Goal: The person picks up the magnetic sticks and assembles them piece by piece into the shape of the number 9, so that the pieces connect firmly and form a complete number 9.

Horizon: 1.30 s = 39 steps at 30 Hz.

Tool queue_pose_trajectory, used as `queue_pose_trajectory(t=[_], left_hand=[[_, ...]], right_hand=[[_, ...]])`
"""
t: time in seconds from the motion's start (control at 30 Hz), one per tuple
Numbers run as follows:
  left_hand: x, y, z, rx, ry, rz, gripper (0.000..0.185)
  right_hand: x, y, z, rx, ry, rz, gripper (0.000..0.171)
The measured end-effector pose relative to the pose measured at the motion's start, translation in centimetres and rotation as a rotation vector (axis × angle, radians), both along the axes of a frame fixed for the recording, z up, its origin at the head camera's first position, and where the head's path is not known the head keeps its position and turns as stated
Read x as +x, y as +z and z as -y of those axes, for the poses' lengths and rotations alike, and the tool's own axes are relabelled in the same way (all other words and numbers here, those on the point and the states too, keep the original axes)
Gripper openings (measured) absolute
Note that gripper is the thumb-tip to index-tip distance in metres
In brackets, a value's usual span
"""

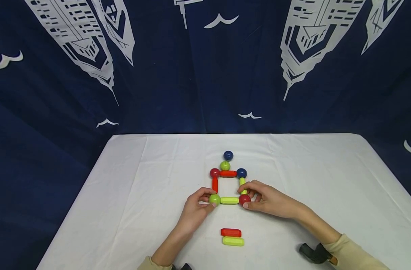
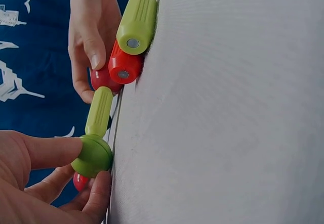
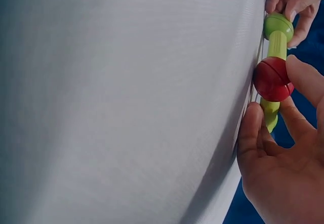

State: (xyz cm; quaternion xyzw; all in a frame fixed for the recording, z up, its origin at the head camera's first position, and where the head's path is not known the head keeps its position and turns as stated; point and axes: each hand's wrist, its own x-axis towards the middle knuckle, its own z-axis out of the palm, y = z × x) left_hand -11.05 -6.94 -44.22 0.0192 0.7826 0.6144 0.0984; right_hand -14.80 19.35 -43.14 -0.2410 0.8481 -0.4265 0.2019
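A square of balls and sticks lies flat on the white counter (image 1: pixel 131 195), and it looks nearly finished. All four sides seem to be in place. The red stick (image 1: pixel 228 173) is the far side, at 12 o'clock. A second red stick (image 1: pixel 215 184) is the side at 9 o'clock. A green stick (image 1: pixel 242 182) stands at 3 o'clock, partly behind fingers. Another green stick (image 1: pixel 229 200) is the near side, at 6 o'clock.

The left hand (image 1: pixel 196 208) pinches the green ball (image 1: pixel 214 199) at the near left corner. The right hand (image 1: pixel 264 198) pinches the red ball (image 1: pixel 244 199) at the near right corner. I think the hands are pressing this near side snug. I cannot tell if every joint has clicked together.

The far corners have a red ball (image 1: pixel 214 173) and a blue ball (image 1: pixel 241 173). Just past the far side, toward 12 o'clock, sit one more green ball (image 1: pixel 225 165) and one more blue ball (image 1: pixel 228 155). Neither is part of the square.

Toward 6 o'clock, near the person, a spare red stick (image 1: pixel 231 232) and a spare green stick (image 1: pixel 233 241) lie side by side. So four pieces wait unused. More building may be left, maybe going upward.
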Motion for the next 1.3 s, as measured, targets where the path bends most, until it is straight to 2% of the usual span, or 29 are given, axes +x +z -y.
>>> queue_pose_trajectory(t=[0.3, 0.57, 0.8, 1.07, 1.3], left_hand=[[-0.1, -0.1, -0.3, -0.031, -0.002, -0.03, 0.027], [-0.2, -0.1, -0.2, -0.008, -0.015, -0.014, 0.027], [-0.2, 0.1, 0.0, 0.008, -0.029, -0.012, 0.029], [0.0, 0.1, 0.0, 0.014, -0.025, -0.007, 0.03], [0.0, 0.0, 0.1, 0.013, -0.02, -0.01, 0.03]], right_hand=[[0.2, 0.1, -0.1, 0.007, 0.007, -0.029, 0.034], [0.7, 0.2, -0.2, 0.007, -0.008, -0.055, 0.038], [2.0, 0.8, -0.6, -0.015, -0.062, -0.05, 0.043], [3.8, 2.0, -0.1, 0.025, -0.148, -0.141, 0.032], [5.4, 2.0, 1.2, -0.03, -0.051, -0.151, 0.024]])
